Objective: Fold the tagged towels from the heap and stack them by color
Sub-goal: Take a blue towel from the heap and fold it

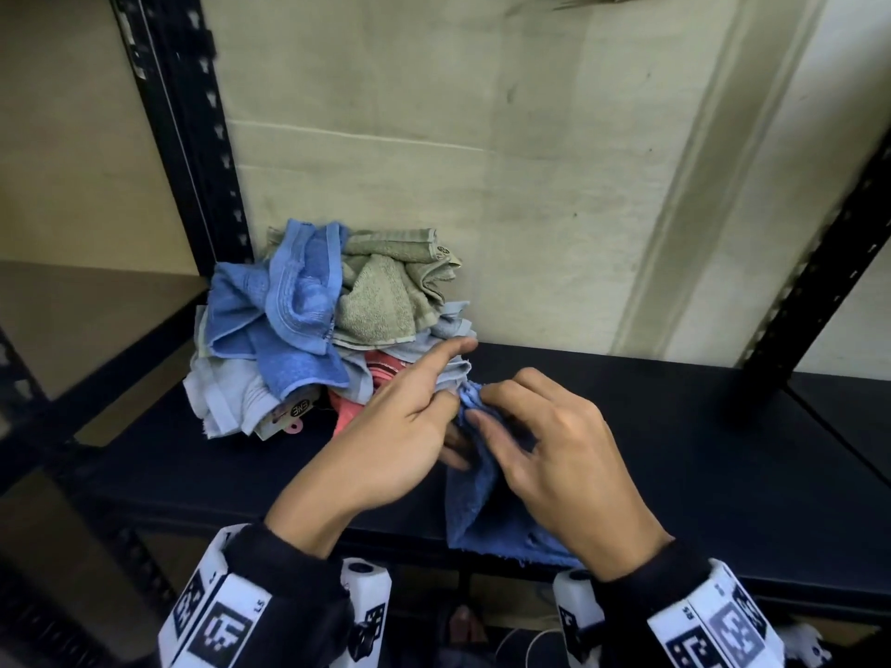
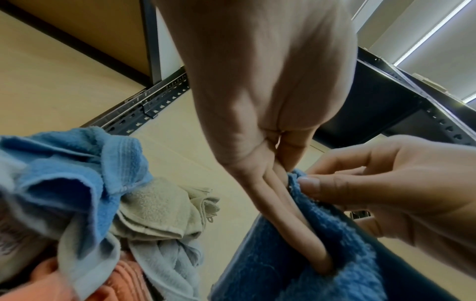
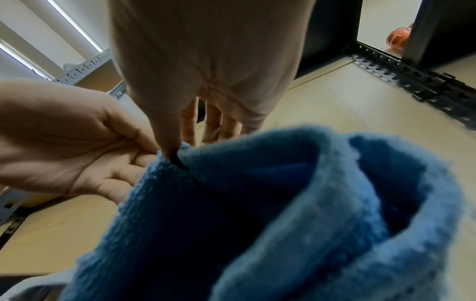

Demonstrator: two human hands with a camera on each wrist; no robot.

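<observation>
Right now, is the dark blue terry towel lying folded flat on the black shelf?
No, the dark blue terry towel hangs rumpled between the left hand and the right hand, both pinching its top edge.

We can read little text here. A small tag (image 1: 300, 408) hanging from the front of the towel heap (image 1: 318, 325) carries letters that appear upside down and read roughly as "ENE". On the white marker blocks worn at the wrists, the left block (image 1: 212, 624) shows "LS" and the right block (image 1: 713, 629) shows "RS", beside black-and-white square code patterns.
</observation>
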